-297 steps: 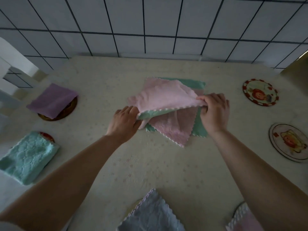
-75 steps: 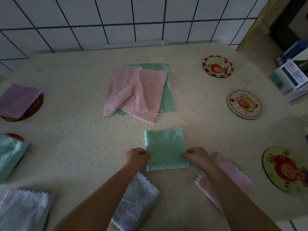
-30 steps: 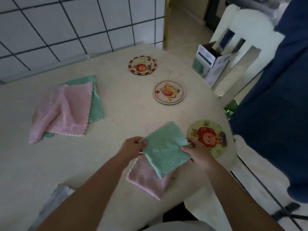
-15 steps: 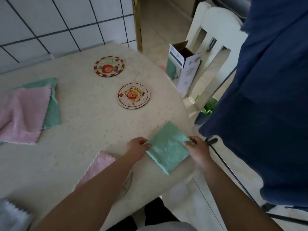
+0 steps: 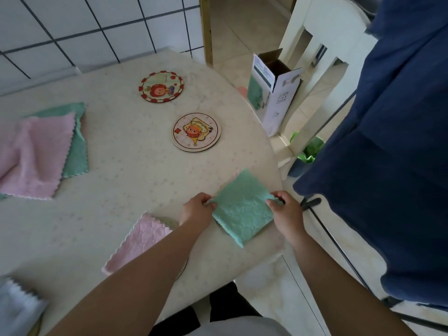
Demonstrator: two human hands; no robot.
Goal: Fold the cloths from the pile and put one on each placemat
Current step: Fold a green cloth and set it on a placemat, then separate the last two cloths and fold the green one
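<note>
Pinching folded green cloth point(image 5: 242, 209), apparently on table point(image 5: 135, 166): left hand point(image 5: 197, 209), right hand point(image 5: 286, 209).

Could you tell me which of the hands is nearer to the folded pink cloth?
Left. The left hand pinches the green cloth just beside the pink cloth; the right hand grips the green cloth's far corner, farther off.

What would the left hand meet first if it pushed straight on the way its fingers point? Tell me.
The left hand points right, across the green cloth it pinches. Beyond that cloth, the right hand at the opposite edge comes first, though the exact line is hard to judge.
</note>
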